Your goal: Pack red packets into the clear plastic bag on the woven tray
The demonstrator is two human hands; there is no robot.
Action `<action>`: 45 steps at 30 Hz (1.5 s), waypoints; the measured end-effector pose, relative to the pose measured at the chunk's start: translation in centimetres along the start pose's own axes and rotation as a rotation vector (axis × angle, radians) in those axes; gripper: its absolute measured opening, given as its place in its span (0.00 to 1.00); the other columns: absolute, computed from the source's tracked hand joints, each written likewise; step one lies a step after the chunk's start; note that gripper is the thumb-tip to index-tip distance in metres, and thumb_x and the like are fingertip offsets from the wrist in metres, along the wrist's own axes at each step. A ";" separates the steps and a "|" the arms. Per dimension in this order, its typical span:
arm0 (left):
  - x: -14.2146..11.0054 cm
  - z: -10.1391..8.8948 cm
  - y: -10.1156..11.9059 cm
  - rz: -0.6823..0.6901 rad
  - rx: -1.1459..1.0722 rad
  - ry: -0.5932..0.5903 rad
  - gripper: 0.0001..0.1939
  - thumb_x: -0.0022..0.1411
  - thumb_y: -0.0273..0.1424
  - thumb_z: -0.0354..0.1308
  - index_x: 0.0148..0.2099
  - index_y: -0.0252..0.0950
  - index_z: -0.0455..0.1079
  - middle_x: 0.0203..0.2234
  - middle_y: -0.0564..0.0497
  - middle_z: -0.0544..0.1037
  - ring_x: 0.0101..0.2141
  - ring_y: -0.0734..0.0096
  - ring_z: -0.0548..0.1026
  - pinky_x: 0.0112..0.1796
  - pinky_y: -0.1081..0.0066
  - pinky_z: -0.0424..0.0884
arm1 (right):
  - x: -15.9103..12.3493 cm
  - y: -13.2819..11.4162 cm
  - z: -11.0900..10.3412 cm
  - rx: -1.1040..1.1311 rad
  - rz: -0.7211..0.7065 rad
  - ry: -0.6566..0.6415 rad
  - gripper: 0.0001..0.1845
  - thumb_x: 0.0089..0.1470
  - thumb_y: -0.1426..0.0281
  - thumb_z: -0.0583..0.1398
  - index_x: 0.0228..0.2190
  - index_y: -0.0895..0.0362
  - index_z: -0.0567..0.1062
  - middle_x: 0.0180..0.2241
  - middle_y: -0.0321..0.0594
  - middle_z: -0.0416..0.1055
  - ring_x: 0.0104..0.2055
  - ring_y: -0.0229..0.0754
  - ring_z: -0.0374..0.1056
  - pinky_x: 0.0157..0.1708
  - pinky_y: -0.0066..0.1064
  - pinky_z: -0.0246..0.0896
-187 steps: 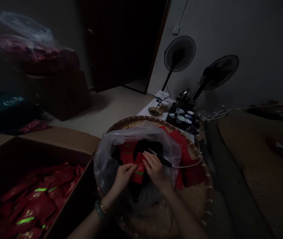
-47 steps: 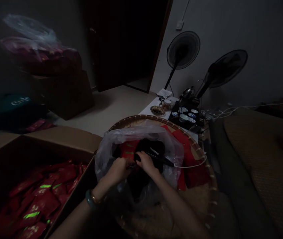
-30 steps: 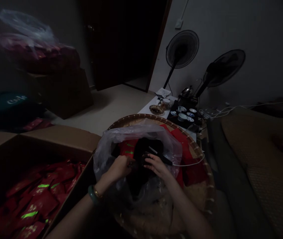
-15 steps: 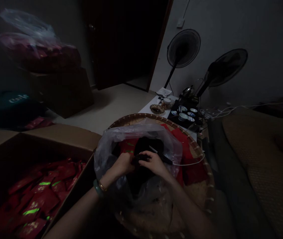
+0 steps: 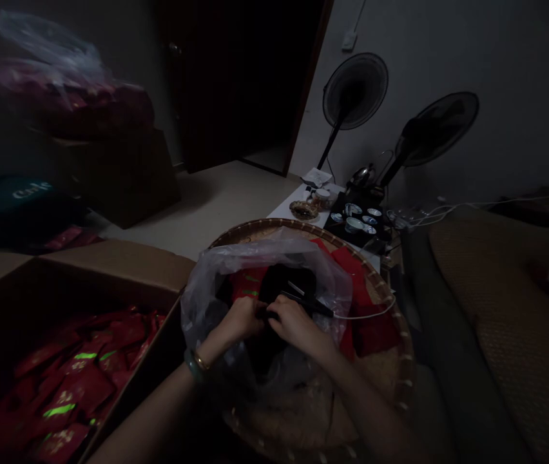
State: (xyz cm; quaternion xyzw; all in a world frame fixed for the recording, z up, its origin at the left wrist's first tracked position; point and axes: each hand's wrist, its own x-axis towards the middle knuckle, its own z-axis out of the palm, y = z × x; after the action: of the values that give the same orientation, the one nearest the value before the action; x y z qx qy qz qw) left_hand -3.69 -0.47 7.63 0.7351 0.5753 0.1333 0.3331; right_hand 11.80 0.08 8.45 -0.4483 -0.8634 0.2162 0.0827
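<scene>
My left hand [image 5: 245, 319], with a green bangle and a gold bracelet at its wrist, is closed in a pinch above a clear plastic bag [image 5: 197, 283]. Close against it, my right hand [image 5: 294, 322] has its thumb and fingers pinched together. Whatever lies between the fingertips is dark and too small to make out. Black material [image 5: 281, 277] fills much of the bag's mouth, with a red packet [image 5: 247, 283] at its left. Just beyond my right hand lies a black-handled tool [image 5: 320, 307] with thin pale prongs and a white cord.
The bag rests on a round woven bamboo tray [image 5: 298, 425] with red pouches [image 5: 352, 264] at its right. An open cardboard box [image 5: 124, 261] of red packets [image 5: 81, 386] stands at left. Beyond are a tea tray [image 5: 337, 235] with small cups and two standing fans [image 5: 356, 90].
The fingers of my right hand have closed in toward the left hand's fingertips. My left hand has stayed almost in place. The view has shifted slightly.
</scene>
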 end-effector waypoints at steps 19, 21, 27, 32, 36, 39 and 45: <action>0.4 1.4 -0.4 0.003 -0.372 0.217 0.26 0.48 0.21 0.51 0.52 0.32 0.67 0.26 0.53 0.76 0.24 0.77 0.70 0.26 0.78 0.64 | -0.4 1.2 -0.2 0.013 -0.068 0.059 0.09 0.52 0.75 0.55 0.36 0.55 0.72 0.40 0.42 0.60 0.44 0.43 0.59 0.45 0.36 0.58; 0.4 1.4 -0.6 0.000 -0.386 0.262 0.27 0.47 0.20 0.52 0.52 0.32 0.66 0.26 0.53 0.75 0.24 0.77 0.69 0.26 0.78 0.64 | -0.3 1.3 -0.2 0.110 -0.047 0.117 0.12 0.50 0.77 0.55 0.39 0.56 0.70 0.41 0.41 0.59 0.40 0.39 0.62 0.42 0.33 0.61; 0.7 1.9 -1.0 0.068 -0.462 0.375 0.27 0.47 0.18 0.52 0.51 0.35 0.65 0.39 0.49 0.74 0.28 0.79 0.69 0.31 0.78 0.66 | -0.6 1.5 0.2 0.058 -0.049 0.101 0.11 0.48 0.72 0.59 0.38 0.55 0.72 0.44 0.43 0.60 0.48 0.46 0.59 0.47 0.37 0.59; 0.5 2.1 -0.5 0.129 -0.400 0.454 0.27 0.44 0.16 0.51 0.48 0.35 0.67 0.36 0.51 0.71 0.28 0.79 0.68 0.31 0.77 0.66 | -0.9 1.6 -0.1 0.094 -0.041 0.041 0.13 0.49 0.72 0.59 0.39 0.55 0.72 0.42 0.42 0.63 0.44 0.43 0.63 0.45 0.35 0.60; 0.3 1.8 -0.5 0.083 -0.368 0.474 0.26 0.43 0.17 0.52 0.47 0.35 0.67 0.32 0.53 0.69 0.26 0.77 0.68 0.30 0.76 0.66 | -1.0 2.0 -0.2 0.212 -0.039 0.171 0.18 0.47 0.76 0.59 0.42 0.54 0.70 0.40 0.40 0.64 0.39 0.40 0.65 0.40 0.32 0.62; 0.3 1.9 -0.7 0.080 -0.393 0.484 0.26 0.43 0.17 0.52 0.47 0.35 0.66 0.30 0.53 0.70 0.28 0.76 0.69 0.31 0.75 0.66 | -1.0 2.3 0.7 0.280 -0.043 0.218 0.19 0.46 0.79 0.58 0.41 0.53 0.70 0.37 0.39 0.65 0.33 0.37 0.66 0.34 0.29 0.63; 0.4 2.5 -1.3 0.120 -0.513 0.446 0.31 0.45 0.16 0.49 0.54 0.34 0.60 0.26 0.55 0.72 0.26 0.78 0.70 0.30 0.78 0.65 | -0.7 2.6 2.1 0.351 0.001 0.355 0.11 0.47 0.79 0.57 0.33 0.55 0.74 0.31 0.38 0.70 0.29 0.36 0.68 0.28 0.27 0.63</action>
State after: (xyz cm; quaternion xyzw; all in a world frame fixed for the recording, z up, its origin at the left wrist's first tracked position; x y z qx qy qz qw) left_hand -3.10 -0.75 4.85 0.6129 0.5373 0.4502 0.3647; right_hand 13.45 0.17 5.48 -0.4586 -0.7843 0.2808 0.3094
